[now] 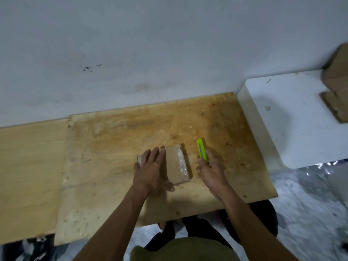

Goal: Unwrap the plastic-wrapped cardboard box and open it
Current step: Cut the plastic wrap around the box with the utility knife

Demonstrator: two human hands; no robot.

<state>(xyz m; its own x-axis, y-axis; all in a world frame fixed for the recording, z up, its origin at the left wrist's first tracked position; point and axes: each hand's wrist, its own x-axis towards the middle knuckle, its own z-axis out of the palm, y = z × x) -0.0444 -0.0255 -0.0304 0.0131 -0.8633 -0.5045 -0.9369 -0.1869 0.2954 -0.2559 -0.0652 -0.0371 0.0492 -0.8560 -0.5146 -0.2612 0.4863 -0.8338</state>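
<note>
A small brown cardboard box (177, 162) in clear plastic wrap lies flat on the stained plywood board (116, 140). My left hand (152, 172) rests palm-down over the box's left half, fingers spread, pressing it onto the board. My right hand (211, 170) is just right of the box and grips a neon-green utility knife (201, 150), whose tip points away from me. The knife is clear of the box. Glossy wrap shows along the box's right edge.
A paler wooden panel (28, 166) adjoins the board on the left. A raised white surface (293, 117) stands to the right, bearing brown cardboard pieces (337, 91). A grey wall (150, 53) runs behind. My legs show below the board's near edge.
</note>
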